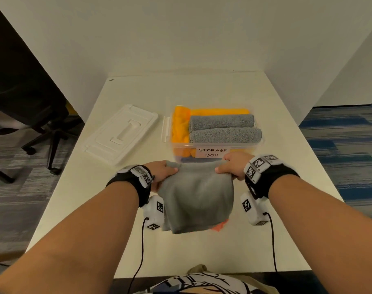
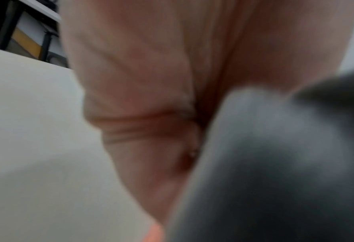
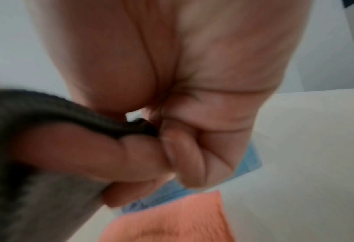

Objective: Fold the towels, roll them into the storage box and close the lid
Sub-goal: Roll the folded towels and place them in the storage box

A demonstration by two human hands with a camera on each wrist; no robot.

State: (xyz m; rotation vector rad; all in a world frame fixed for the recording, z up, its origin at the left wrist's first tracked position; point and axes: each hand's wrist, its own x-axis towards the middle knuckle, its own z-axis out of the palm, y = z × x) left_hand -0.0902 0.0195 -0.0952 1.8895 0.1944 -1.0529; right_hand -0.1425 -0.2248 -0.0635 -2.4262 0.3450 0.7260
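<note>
On a white table (image 1: pixel 265 230), a clear storage box (image 1: pixel 214 154) sits at 12 o'clock from the person, its long axis running 9 to 3, with rolled grey and orange towels inside lying the same way. Its lid (image 1: pixel 121 133) rests at 10 o'clock. Left hand (image 1: pixel 161 174) and right hand (image 1: pixel 233 166) each grip an upper corner of a grey towel (image 1: pixel 197 200), which hangs toward 6.

A grey towel (image 1: pixel 196 200) hangs folded between the hands, pinched at its top corners. Just beyond them stands the clear storage box (image 1: pixel 212 152), open, holding rolled grey and orange towels; its white lid (image 1: pixel 121 132) lies far-left.
</note>
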